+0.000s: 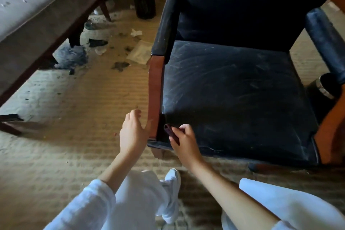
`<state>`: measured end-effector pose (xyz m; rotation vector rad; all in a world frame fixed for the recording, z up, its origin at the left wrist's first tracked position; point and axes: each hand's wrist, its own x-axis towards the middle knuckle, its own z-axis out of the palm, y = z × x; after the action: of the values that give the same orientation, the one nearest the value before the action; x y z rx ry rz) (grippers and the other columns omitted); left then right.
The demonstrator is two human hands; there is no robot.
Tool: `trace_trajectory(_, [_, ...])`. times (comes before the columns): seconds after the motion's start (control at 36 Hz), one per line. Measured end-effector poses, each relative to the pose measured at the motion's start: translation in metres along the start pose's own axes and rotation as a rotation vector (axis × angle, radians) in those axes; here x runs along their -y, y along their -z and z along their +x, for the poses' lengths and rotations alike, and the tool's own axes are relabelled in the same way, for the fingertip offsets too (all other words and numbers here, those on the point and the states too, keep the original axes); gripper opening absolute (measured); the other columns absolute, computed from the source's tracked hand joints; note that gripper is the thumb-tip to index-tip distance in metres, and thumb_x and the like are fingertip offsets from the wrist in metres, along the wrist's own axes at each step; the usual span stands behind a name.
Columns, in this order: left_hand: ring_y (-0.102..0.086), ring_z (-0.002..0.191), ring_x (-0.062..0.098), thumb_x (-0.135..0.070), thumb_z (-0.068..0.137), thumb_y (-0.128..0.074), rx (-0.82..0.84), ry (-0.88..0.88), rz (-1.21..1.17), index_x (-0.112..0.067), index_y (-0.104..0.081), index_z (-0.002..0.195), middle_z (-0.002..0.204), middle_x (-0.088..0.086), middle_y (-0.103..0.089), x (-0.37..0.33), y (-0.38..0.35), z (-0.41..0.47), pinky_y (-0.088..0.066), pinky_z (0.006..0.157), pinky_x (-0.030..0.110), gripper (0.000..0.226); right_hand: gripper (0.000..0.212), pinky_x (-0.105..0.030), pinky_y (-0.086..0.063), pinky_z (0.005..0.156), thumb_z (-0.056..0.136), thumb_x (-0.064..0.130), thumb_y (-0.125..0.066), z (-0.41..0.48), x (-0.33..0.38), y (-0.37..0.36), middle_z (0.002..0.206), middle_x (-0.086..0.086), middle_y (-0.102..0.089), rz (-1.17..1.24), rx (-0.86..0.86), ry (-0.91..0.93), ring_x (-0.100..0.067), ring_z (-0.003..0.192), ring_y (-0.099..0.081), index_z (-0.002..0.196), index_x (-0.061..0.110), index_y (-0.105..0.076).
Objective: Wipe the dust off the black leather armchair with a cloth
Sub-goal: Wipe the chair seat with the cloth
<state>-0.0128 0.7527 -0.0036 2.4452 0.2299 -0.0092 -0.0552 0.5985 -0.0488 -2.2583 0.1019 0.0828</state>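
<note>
Beige woven carpet [78, 117], littered with dark scraps and crumpled white paper, surrounds the black leather armchair with reddish wooden arm supports [233, 80], which stands directly in front of me. To its far left stand a grey upholstered bench [37, 9] and a black cylindrical waste bin with a metal rim [144, 1].

My right hand [183, 141] is closed around a small, dark, bunched cloth [169, 129], held at the front left corner of the seat, just beside the wooden arm support; whether the cloth already touches the leather I cannot tell. My left hand [133, 131] holds nothing, its fingers loosely curled, its edge against or just beside the outer face of that same wooden support.

Progress, as I judge it: the seat cushion carries pale dust in broad streaks and swirls across most of its surface, and both padded armrests show grey film, so little of the wiping appears complete. The swirls may mark a first pass or mere handling. Seat, armrests and backrest all seem left to do, the backrest being too dark to assess.
</note>
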Motion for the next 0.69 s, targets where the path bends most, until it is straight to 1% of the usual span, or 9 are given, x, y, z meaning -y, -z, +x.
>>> trace_trajectory(0.08, [-0.052,0.118,0.026,-0.032,0.090,-0.061,0.018,-0.027,0.018,-0.011,-0.045,0.136,0.133,0.007,-0.052,0.001,-0.010,0.004,-0.043,0.096,0.042,0.053,0.015,-0.022,-0.040,0.088,0.096,0.020,-0.054,0.011,-0.006,-0.003,0.111,0.000,-0.040,-0.113,0.012,0.041,-0.015,0.102,-0.044,0.109,0.012,-0.058])
trace_trajectory(0.17, [-0.051,0.120,0.025,-0.029,0.087,-0.062,0.020,-0.096,0.076,-0.019,-0.042,0.138,0.135,0.002,-0.052,-0.002,-0.022,0.006,-0.041,0.094,0.041,0.056,0.016,-0.034,-0.046,0.087,0.094,0.017,-0.055,0.023,-0.012,-0.003,0.113,-0.007,-0.042,-0.208,0.009,0.050,-0.022,0.102,-0.046,0.107,0.009,-0.054])
trace_trajectory(0.22, [-0.051,0.120,0.025,-0.027,0.081,-0.066,0.020,-0.168,0.152,-0.022,-0.037,0.142,0.138,0.000,-0.048,-0.002,-0.032,0.004,-0.043,0.092,0.041,0.068,0.014,-0.035,-0.047,0.084,0.093,0.020,-0.057,0.030,-0.014,-0.002,0.109,-0.002,-0.043,-0.137,-0.003,-0.027,-0.019,0.098,-0.050,0.105,0.013,-0.051])
trace_trajectory(0.31, [-0.056,0.118,0.027,-0.024,0.067,-0.080,0.010,-0.329,0.285,-0.019,-0.039,0.144,0.142,0.007,-0.048,0.002,-0.047,0.001,-0.049,0.086,0.040,0.087,0.009,-0.027,-0.047,0.077,0.094,0.031,-0.054,0.039,-0.017,-0.003,0.099,0.014,-0.041,0.067,0.005,-0.178,-0.005,0.089,-0.052,0.098,0.026,-0.047])
trace_trajectory(0.39, [-0.052,0.125,0.031,-0.024,0.054,-0.086,-0.002,-0.445,0.422,-0.019,-0.041,0.144,0.147,0.014,-0.041,0.006,-0.058,0.003,-0.049,0.090,0.044,0.101,0.013,-0.018,-0.049,0.074,0.095,0.036,-0.053,0.044,-0.021,-0.005,0.101,0.009,-0.045,0.230,0.006,-0.261,-0.004,0.090,-0.055,0.104,0.027,-0.050])
trace_trajectory(0.42, [-0.048,0.129,0.033,-0.022,0.052,-0.087,0.001,-0.469,0.462,-0.018,-0.041,0.144,0.149,0.016,-0.038,0.009,-0.061,0.004,-0.048,0.093,0.047,0.103,0.018,-0.014,-0.046,0.073,0.095,0.035,-0.054,0.045,-0.024,-0.006,0.104,0.008,-0.044,0.224,0.007,-0.260,-0.005,0.093,-0.055,0.110,0.026,-0.049])
trace_trajectory(0.53, [-0.034,0.139,0.031,-0.013,0.052,-0.084,0.022,-0.500,0.530,-0.016,-0.038,0.145,0.154,0.015,-0.027,0.021,-0.066,0.006,-0.044,0.099,0.051,0.104,0.032,-0.019,-0.043,0.080,0.095,0.040,-0.052,0.050,-0.032,-0.007,0.115,0.007,-0.042,0.162,0.009,-0.271,-0.009,0.101,-0.052,0.123,0.026,-0.045])
trace_trajectory(0.64, [-0.028,0.142,0.026,-0.007,0.059,-0.079,0.024,-0.495,0.526,-0.012,-0.033,0.147,0.156,0.010,-0.023,0.025,-0.064,0.008,-0.043,0.101,0.049,0.100,0.028,0.000,-0.039,0.063,0.098,0.038,-0.050,0.056,-0.034,-0.007,0.110,0.009,-0.039,0.106,0.023,-0.239,-0.001,0.088,-0.050,0.122,0.025,-0.045])
trace_trajectory(0.69, [-0.024,0.143,0.024,-0.006,0.062,-0.076,0.026,-0.492,0.529,-0.011,-0.029,0.149,0.157,0.008,-0.021,0.026,-0.063,0.008,-0.040,0.104,0.048,0.098,0.028,0.003,-0.036,0.059,0.098,0.036,-0.050,0.056,-0.034,-0.009,0.110,0.010,-0.037,0.061,0.038,-0.229,0.003,0.080,-0.047,0.123,0.023,-0.045])
